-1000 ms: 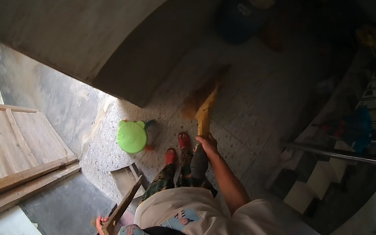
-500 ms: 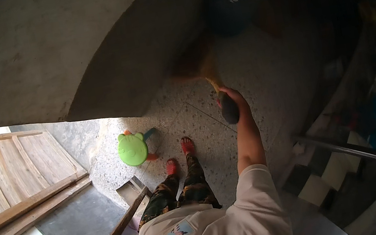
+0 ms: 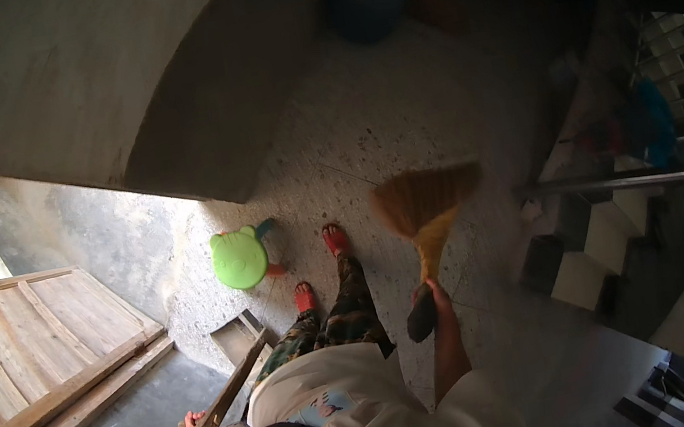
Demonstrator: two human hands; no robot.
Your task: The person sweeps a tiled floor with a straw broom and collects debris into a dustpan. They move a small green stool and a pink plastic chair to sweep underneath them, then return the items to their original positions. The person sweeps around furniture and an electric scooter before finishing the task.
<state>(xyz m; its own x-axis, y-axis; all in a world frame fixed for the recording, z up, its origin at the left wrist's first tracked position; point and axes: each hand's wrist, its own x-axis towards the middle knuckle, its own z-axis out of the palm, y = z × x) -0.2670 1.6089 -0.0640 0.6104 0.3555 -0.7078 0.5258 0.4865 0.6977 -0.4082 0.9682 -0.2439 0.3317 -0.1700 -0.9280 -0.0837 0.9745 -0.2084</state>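
My right hand (image 3: pixel 438 292) is closed round the dark grip of a broom (image 3: pixel 432 230). Its yellow-brown bristles fan out over the speckled floor (image 3: pixel 333 160), to the right of my feet; whether they touch the floor I cannot tell. At the lower left my left hand (image 3: pixel 195 425) grips the top of a long-handled dustpan (image 3: pixel 239 380) with a wooden handle. Its pan, partly hidden by the handle and my leg, is low beside my left leg.
A green animal-shaped stool (image 3: pixel 240 260) stands ahead of my feet on the left. Farther off is a blue barrel (image 3: pixel 367 3) with a bowl on top. A wooden door (image 3: pixel 36 345) lies to the left, and stairs (image 3: pixel 596 251) with a metal rail (image 3: pixel 629 181) to the right.
The broom has swung from far ahead back toward me and to the right, my right arm drawing in with it. My left hand keeps its grip on the dustpan. The view has shifted slightly.
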